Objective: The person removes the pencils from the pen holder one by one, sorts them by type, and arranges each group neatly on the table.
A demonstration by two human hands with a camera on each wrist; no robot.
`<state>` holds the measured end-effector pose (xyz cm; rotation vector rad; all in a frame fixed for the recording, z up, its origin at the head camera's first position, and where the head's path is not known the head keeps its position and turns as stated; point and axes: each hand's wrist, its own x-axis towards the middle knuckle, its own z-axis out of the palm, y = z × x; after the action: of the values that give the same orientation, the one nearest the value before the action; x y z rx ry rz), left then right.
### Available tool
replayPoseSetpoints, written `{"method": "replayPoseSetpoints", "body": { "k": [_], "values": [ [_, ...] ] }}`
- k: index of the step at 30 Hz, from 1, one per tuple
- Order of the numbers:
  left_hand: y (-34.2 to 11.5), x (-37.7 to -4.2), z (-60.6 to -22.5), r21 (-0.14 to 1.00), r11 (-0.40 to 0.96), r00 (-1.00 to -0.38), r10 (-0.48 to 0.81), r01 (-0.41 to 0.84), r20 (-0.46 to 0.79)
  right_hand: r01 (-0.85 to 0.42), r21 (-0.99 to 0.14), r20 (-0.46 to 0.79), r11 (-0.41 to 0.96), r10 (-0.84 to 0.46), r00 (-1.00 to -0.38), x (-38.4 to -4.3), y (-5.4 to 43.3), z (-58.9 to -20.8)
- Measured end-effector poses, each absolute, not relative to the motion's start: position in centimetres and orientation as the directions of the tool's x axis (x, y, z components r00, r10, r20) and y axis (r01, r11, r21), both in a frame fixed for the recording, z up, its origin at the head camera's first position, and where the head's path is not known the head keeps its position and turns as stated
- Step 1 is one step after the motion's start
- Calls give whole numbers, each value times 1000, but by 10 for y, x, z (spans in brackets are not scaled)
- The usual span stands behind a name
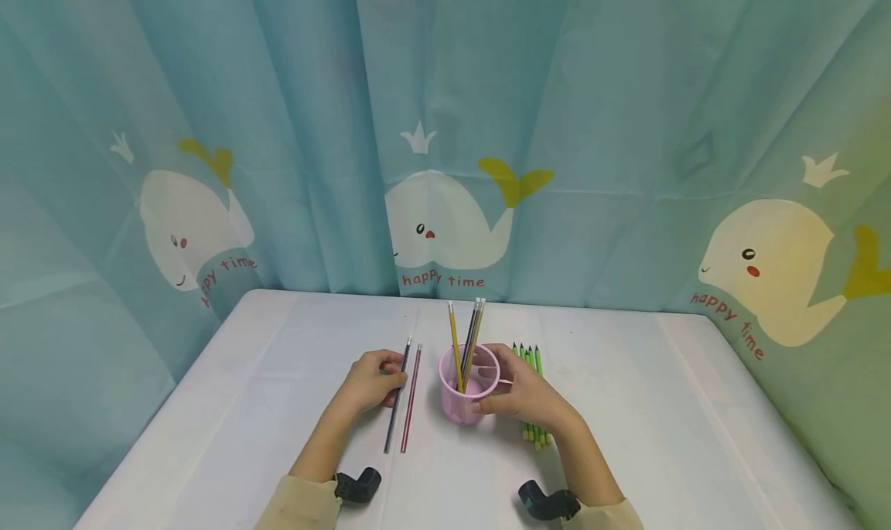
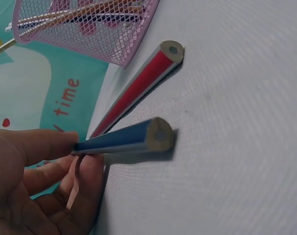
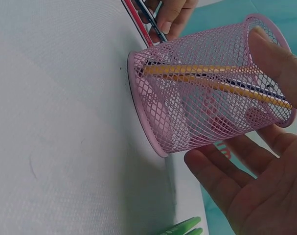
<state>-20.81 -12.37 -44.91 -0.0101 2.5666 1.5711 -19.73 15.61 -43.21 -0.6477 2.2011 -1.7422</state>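
Note:
A blue pencil is pinched between the thumb and fingers of my left hand; in the left wrist view its blunt end points at the camera. Just right of it a red pencil lies on the white table, untouched. My right hand grips the pink mesh pencil cup from its right side, thumb near the rim in the right wrist view. Inside the cup several pencils lean, among them a yellow pencil and dark ones. The cup's base seems to rest on the table.
Several green pencils lie side by side on the white table, right of the cup and partly behind my right wrist. A blue curtain with printed whales hangs along the table's far edge. A dark wrist device sits by the left sleeve.

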Motion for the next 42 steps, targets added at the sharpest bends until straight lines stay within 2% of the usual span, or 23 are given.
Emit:
{"method": "replayPoseSetpoints", "body": {
  "k": [13, 19, 27, 34, 42],
  "values": [
    [-123, -208, -448, 885, 462, -993, 64, -60, -102, -173, -974, 72, 149, -520, -851, -198, 158, -432],
    [-118, -209, -439, 865, 491, -993, 98, 103, 62, -172, -975, 74, 142, -523, -849, -199, 159, -432],
    [-102, -198, -422, 858, 384, -935, 239, 340, 263, -184, -970, 76, 160, -520, -851, -201, 166, -435],
    [-84, -191, -424, 839, 337, -871, 404, 426, 280, -187, -971, 79, 149, -535, -841, -202, 172, -436],
    [-71, -187, -431, 813, 332, -840, 443, 478, 313, -173, -974, 70, 144, -536, -841, -202, 171, -434]
  ]
}}
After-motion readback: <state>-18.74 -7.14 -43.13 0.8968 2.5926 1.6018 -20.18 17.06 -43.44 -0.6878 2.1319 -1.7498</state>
